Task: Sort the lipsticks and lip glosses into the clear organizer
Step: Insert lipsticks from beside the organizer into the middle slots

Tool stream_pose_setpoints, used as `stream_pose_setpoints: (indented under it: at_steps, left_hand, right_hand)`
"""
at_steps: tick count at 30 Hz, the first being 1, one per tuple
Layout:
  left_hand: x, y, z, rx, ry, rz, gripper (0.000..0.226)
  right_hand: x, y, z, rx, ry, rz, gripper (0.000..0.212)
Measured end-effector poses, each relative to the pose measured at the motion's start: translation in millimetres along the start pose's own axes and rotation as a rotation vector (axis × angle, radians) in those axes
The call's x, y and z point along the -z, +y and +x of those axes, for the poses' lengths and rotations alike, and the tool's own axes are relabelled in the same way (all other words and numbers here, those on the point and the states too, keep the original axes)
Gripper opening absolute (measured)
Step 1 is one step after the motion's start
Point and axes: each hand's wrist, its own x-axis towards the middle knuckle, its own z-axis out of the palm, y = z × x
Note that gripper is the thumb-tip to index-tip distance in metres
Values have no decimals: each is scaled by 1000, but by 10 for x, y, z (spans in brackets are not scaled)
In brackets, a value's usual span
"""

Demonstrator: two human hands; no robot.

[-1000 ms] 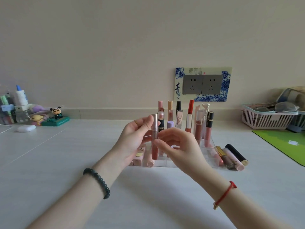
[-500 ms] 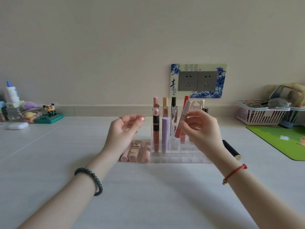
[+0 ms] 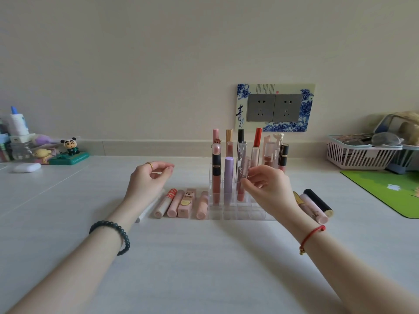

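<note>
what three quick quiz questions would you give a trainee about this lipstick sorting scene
1. True or false: the right hand pinches a pink gloss tube at the clear organizer.
2. The left hand holds: A a lipstick, B nothing, C a loose cap.
3. Fill in: the black tube with a gold end lies on the table to the ___ of the organizer.

Key: 1 true; 2 B; 3 right.
</note>
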Motion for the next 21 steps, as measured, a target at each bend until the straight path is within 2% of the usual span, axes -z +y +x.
stream_pose_setpoints:
  at_steps: [15,21]
  left_hand:
    - [66,-91,59,34,30,111,11]
    - [214,-163,116,73,33,300,8]
  right_hand:
    - [-38,-43,-29,1,-24,-73,17]
    - [-47,-21,-18,-8,-18,-102,19]
